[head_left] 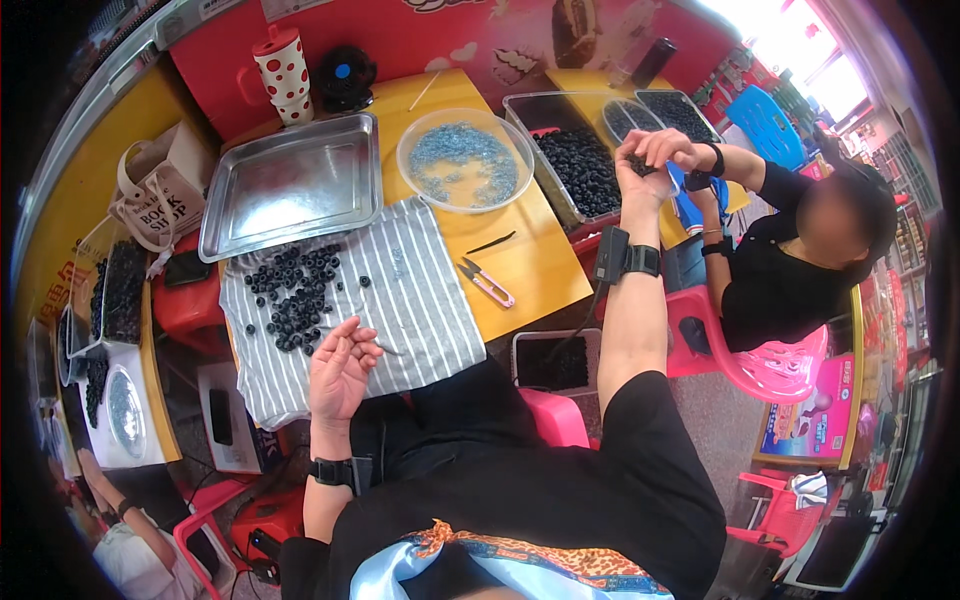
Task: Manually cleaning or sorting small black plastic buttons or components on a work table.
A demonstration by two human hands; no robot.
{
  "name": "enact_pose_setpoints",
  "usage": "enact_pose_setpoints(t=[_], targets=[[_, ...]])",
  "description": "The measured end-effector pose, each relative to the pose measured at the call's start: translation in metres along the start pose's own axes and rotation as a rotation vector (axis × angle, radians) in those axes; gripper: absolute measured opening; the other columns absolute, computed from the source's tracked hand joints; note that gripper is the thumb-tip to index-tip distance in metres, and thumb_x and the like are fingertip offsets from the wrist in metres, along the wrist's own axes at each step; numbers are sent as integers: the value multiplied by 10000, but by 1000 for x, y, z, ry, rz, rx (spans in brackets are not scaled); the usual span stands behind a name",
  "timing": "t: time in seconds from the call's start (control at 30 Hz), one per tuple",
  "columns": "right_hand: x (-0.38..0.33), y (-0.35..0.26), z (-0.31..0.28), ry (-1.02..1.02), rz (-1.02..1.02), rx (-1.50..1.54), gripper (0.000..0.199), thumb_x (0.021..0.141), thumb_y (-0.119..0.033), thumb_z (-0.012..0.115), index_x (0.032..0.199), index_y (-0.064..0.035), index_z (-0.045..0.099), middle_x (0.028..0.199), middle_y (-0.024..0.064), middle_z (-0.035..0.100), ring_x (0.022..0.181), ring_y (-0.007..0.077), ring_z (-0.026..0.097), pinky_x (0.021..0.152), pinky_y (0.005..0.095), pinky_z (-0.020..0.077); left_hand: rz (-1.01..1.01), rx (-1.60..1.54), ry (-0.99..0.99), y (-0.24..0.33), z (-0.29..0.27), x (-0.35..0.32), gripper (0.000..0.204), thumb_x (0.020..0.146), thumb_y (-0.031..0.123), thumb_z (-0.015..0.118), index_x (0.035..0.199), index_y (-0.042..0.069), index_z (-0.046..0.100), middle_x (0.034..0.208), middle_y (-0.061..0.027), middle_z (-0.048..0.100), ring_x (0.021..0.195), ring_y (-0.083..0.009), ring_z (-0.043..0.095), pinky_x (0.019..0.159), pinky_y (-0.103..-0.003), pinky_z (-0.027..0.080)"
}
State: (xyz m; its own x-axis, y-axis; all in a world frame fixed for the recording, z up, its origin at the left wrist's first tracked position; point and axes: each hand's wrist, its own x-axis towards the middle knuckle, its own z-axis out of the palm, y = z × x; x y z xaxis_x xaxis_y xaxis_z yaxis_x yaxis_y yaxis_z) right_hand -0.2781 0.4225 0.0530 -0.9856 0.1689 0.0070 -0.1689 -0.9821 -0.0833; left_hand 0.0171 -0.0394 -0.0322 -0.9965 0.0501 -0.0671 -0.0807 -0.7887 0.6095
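Note:
My left hand (pixel 340 372) is palm up over the front of a striped grey cloth (pixel 425 290), its fingers half curled and apart. Just beyond it lie many loose black beads (pixel 290 290). A thin dark thing shows by its fingertips, too small to name. My right arm stretches far to the right, over a clear bin of black beads (pixel 575 165). There my right hand (pixel 630 180) is cupped around a small dark cluster that looks like black beads. A co-worker's hand (pixel 668 150) meets it from the right and partly covers it.
Behind the cloth are a metal tray (pixel 295 180) and a round clear tub (pixel 465 160) of bluish bits. Pink-handled thread snips (pixel 488 284) and black tweezers (pixel 492 242) lie on the yellow table. A spotted tumbler (pixel 284 75) and a black fan (pixel 346 78) stand behind.

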Motion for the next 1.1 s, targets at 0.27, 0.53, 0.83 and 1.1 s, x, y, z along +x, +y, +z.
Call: enact_pose_setpoints(t=[0.27, 0.53, 0.83, 1.1], targets=[[-10, 27, 7, 157, 91, -125, 278, 941, -267, 494, 943, -19, 619, 1000, 183, 618, 838, 293, 630, 616, 335, 492, 20, -2, 27, 1, -4, -4, 336, 980, 121, 506, 1284, -22, 508, 1134, -196, 621, 919, -252, 653, 759, -300, 526], [-113, 204, 1, 85, 808, -319, 167, 869, -167, 618, 935, -16, 593, 883, 103, 579, 720, 178, 589, 449, 224, 401, -12, -39, 27, 3, -5, -6, 329, 974, 109, 515, 1274, -27, 519, 1120, -173, 634, 919, -231, 657, 774, -302, 522], [-191, 334, -19, 109, 1039, -951, 140, 873, -148, 642, 912, -15, 623, 816, 93, 637, 648, 158, 613, 455, 222, 424, 584, 1017, 357, 10, 12, -3, 145, 852, -24, 595, 993, -35, 629, 855, -97, 596, 670, -157, 562, 611, -261, 449], [-213, 385, -9, -217, 808, -990, 88, 868, -95, 638, 890, -12, 652, 855, 71, 669, 802, 152, 625, 736, 301, 477, 631, 1172, 408, 11, 4, -3, 155, 828, -37, 606, 983, -46, 618, 905, -104, 581, 676, -156, 572, 583, -257, 454]])
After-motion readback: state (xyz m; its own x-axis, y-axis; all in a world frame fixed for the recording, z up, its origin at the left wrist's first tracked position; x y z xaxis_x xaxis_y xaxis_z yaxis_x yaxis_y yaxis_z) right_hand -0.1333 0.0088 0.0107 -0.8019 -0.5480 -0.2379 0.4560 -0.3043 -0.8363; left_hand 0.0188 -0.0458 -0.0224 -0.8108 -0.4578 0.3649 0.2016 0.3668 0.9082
